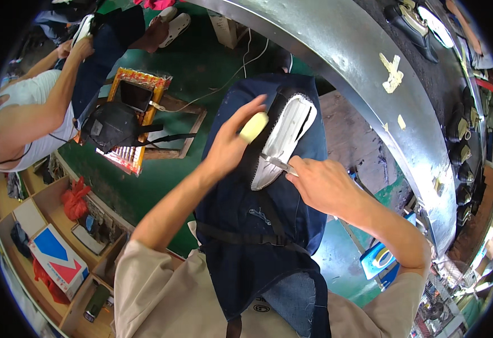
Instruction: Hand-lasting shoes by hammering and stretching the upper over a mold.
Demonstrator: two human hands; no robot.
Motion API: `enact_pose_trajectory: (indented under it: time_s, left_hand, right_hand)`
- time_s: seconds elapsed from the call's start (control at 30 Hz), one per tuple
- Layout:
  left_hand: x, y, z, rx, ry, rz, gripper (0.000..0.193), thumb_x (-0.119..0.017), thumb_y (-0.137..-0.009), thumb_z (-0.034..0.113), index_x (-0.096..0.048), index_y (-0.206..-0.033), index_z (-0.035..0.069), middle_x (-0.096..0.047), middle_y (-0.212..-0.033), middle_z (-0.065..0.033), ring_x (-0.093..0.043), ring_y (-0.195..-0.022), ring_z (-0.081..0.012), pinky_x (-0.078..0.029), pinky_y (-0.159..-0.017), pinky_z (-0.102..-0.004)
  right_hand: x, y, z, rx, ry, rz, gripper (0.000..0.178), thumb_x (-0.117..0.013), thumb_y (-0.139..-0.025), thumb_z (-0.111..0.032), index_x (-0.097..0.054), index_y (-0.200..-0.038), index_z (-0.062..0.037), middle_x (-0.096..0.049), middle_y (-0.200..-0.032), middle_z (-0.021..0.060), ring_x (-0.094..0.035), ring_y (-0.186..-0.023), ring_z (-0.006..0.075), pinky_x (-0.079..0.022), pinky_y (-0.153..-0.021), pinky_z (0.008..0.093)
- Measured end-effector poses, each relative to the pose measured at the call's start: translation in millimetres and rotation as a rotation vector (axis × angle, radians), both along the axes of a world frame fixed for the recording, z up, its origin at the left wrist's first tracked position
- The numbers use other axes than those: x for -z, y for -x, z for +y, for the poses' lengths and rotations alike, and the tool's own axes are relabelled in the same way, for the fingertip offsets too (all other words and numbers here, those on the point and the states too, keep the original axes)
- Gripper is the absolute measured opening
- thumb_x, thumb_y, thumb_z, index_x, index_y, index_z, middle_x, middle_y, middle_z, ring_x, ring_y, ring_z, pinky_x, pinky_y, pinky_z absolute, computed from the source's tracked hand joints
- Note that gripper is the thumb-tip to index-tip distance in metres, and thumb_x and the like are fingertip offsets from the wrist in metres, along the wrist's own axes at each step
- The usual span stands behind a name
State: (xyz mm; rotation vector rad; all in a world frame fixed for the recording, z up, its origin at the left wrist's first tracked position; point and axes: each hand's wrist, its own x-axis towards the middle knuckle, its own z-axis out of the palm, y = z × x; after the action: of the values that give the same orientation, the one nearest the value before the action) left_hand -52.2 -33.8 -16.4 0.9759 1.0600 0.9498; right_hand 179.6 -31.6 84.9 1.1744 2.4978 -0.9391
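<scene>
A black shoe upper point(283, 96) lies bottom up on the dark blue apron point(246, 203) over my lap. Its white underside point(283, 138) faces me, with a rough stitched edge around it and a dark slit along the right. My right hand point(328, 186) grips a thin metal tool point(279, 164), like a flat blade, laid across the narrower near end. My left hand point(229, 141) is raised just left of the shoe, fingers stretched out. A pale yellow piece point(254, 128) sits at its thumb, apparently a thumb cover. My left hand appears apart from the shoe.
A curved metal bench edge point(364, 79) sweeps around the right, with several dark shoes point(463, 152) beyond it. At left, another person point(38, 107) holds a shoe near a wooden stool point(182, 124) with a black cap point(114, 125). Wooden compartments point(49, 197) hold bags and a box.
</scene>
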Motion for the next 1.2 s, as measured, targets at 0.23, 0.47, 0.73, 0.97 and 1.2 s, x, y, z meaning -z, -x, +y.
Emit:
enact_pose_trajectory:
  time_s: [0.23, 0.47, 0.73, 0.97, 1.2]
  left_hand:
    - [-14.6, -26.2, -76.4, -0.249, 0.84, -0.658, 0.062, -0.031, -0.113, 0.048, -0.037, -0.158, 0.006, -0.046, -0.158, -0.0113, -0.043, -0.146, -0.0269, -0.032, -0.122, -0.0436]
    - [8.1, -16.9, -50.2, -0.077, 0.732, -0.669, 0.06, -0.04, -0.109, 0.053, -0.052, -0.148, 0.009, -0.062, -0.14, -0.0101, -0.059, -0.13, -0.0262, -0.043, -0.113, -0.0456]
    - [-8.2, -29.2, -45.2, -0.002, 0.788, -0.314, 0.065, -0.045, -0.107, 0.052, -0.049, -0.149, 0.002, -0.061, -0.141, -0.017, -0.059, -0.13, -0.0291, -0.043, -0.114, -0.0463]
    - [22.8, -34.3, -70.2, -0.125, 0.671, -0.413, 0.061, -0.048, -0.108, 0.045, -0.047, -0.151, 0.003, -0.058, -0.144, -0.0135, -0.056, -0.135, -0.0257, -0.041, -0.116, -0.0448]
    - [35.6, -51.3, -87.4, -0.304, 0.503, 0.037, 0.056, -0.043, -0.108, 0.014, -0.03, -0.16, -0.002, -0.047, -0.156, -0.0177, -0.046, -0.142, -0.0243, -0.033, -0.119, -0.0329]
  right_hand:
    - [11.2, 26.1, -14.7, 0.007, 0.091, 0.083, 0.03, -0.06, -0.103, -0.025, -0.056, -0.093, 0.0036, -0.068, -0.072, 0.0237, -0.07, -0.068, 0.0417, -0.055, -0.061, 0.0484]
    - [56.7, 25.5, -53.1, 0.373, 0.082, 0.239, 0.029, -0.061, -0.102, -0.027, -0.057, -0.096, 0.0012, -0.068, -0.075, 0.024, -0.071, -0.073, 0.0428, -0.055, -0.061, 0.0499]
    - [33.1, -6.2, -10.2, 0.145, 0.404, 0.129, 0.029, -0.061, -0.104, -0.028, -0.062, -0.097, -0.0004, -0.07, -0.074, 0.012, -0.071, -0.063, 0.0263, -0.054, -0.054, 0.0382]
    - [41.4, -4.2, -45.1, 0.28, 0.223, 0.104, 0.032, -0.054, -0.107, -0.028, -0.057, -0.091, -0.0014, -0.068, -0.066, 0.0153, -0.069, -0.062, 0.0363, -0.053, -0.058, 0.047]
    - [9.7, -8.9, -26.6, 0.665, 0.896, 0.093, 0.033, -0.052, -0.108, -0.029, -0.06, -0.099, 0.0013, -0.071, -0.074, 0.015, -0.071, -0.061, 0.0276, -0.053, -0.057, 0.0389]
